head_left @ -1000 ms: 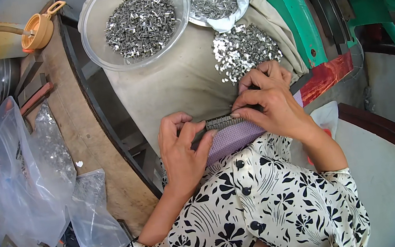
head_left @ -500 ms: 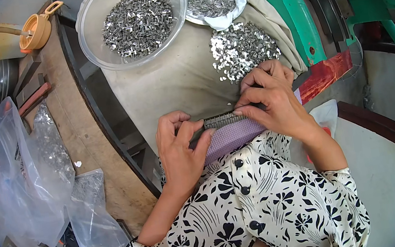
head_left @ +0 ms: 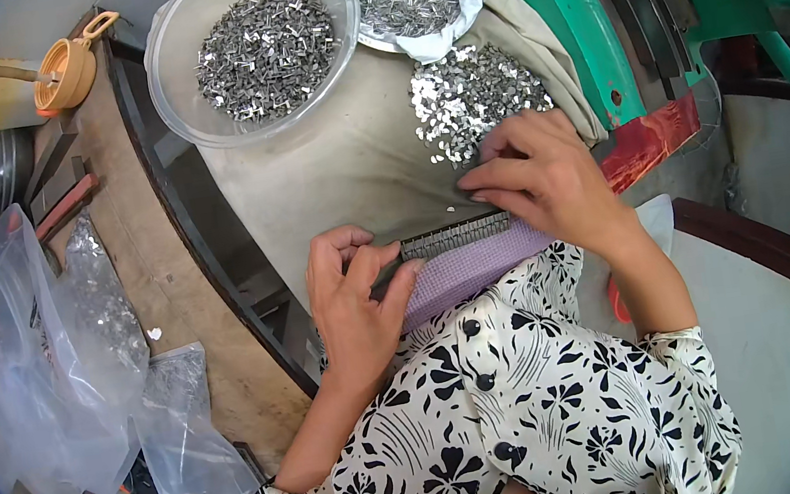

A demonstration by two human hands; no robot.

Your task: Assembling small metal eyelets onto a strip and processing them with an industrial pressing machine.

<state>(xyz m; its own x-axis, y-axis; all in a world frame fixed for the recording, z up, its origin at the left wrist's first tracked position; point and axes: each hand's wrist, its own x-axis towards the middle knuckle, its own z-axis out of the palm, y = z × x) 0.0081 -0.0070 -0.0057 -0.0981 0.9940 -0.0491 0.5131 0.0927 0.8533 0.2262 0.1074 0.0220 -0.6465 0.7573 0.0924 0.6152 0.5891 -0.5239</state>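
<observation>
Since the right hand [head_left: 531, 172] moved off the rack [head_left: 455, 236] toward one o'clock, more of its row shows above the cloth [head_left: 464, 274]; the left hand [head_left: 352, 288] pinches its nine-o'clock end. Whether the right holds anything, I cannot tell.

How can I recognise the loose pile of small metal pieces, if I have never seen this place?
Start from the green machine frame at upper right. Left of it, on the beige cloth, the loose pile lies just beyond the right hand. Unlike the contents of the metal bowl and clear plastic tub, it has no container.
</observation>
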